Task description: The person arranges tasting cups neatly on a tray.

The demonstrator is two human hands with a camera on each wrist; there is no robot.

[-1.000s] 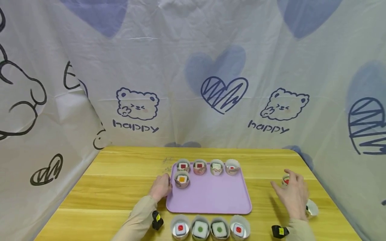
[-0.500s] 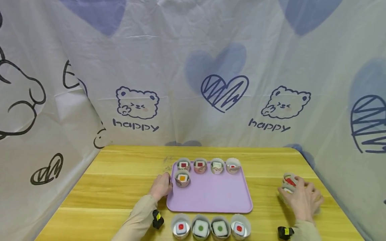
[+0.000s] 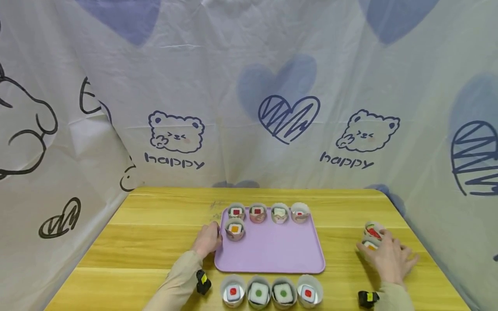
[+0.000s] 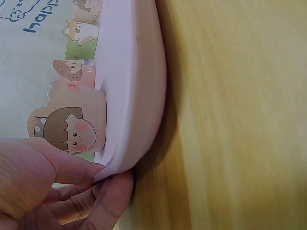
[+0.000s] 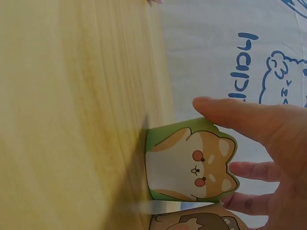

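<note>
At the lilac tray's (image 3: pixel 276 259) left edge, my left hand (image 3: pixel 207 239) pinches the rim, thumb above and fingers beneath, as the left wrist view shows. My right hand (image 3: pixel 389 258) is at the right of the table, around a paper cup (image 5: pixel 189 165) with a cartoon dog face. The thumb lies along one side of this cup and fingers show beyond its scalloped rim. In the head view, a white piece with an orange centre (image 3: pixel 370 246) shows between thumb and forefinger. Just behind it stands a cup with a red-topped piece (image 3: pixel 372 232).
Several paper cups with white pieces, such as one with an orange square (image 3: pixel 235 230), stand along the tray's back and left. A row of filled cups (image 3: pixel 258 293) stands before the tray. Another brown cup (image 5: pixel 196 221) sits beside the dog cup. A printed curtain (image 3: pixel 233 86) hangs behind.
My right hand has moved right and down from near the red-topped piece's cup to the cup in front of it, and has barely moved since half a second ago. My left hand stays on the tray.
</note>
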